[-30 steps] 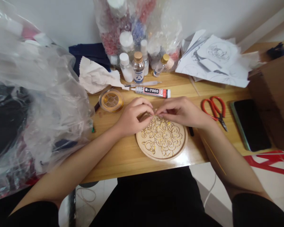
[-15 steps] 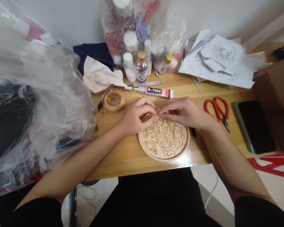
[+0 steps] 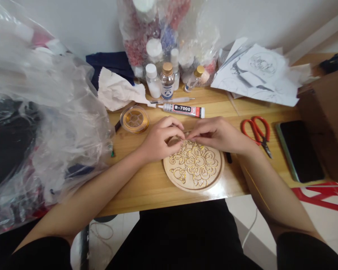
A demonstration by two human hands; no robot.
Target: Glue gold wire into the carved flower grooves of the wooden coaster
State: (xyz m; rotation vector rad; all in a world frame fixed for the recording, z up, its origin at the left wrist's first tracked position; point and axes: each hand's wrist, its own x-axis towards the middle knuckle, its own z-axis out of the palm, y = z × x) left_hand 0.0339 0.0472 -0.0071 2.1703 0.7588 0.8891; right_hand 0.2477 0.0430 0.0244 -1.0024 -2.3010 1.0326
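Tabletop of light wood (image 3: 146, 187) carries a round pale wooden disc with a gold-outlined flower pattern (image 3: 193, 165) at its near edge, straight ahead of the person. The left hand (image 3: 157, 141) and right hand (image 3: 217, 135) arch in from either side, palms down, meeting over the disc's far rim, equally near it. Each thumb and forefinger pinch shut on a thin gold strand (image 3: 187, 132) lying left-to-right between them.

Home craft desk; glue tube (image 3: 182, 109); bead bags (image 3: 169, 26); scissors (image 3: 256, 131); sketches (image 3: 259, 73)
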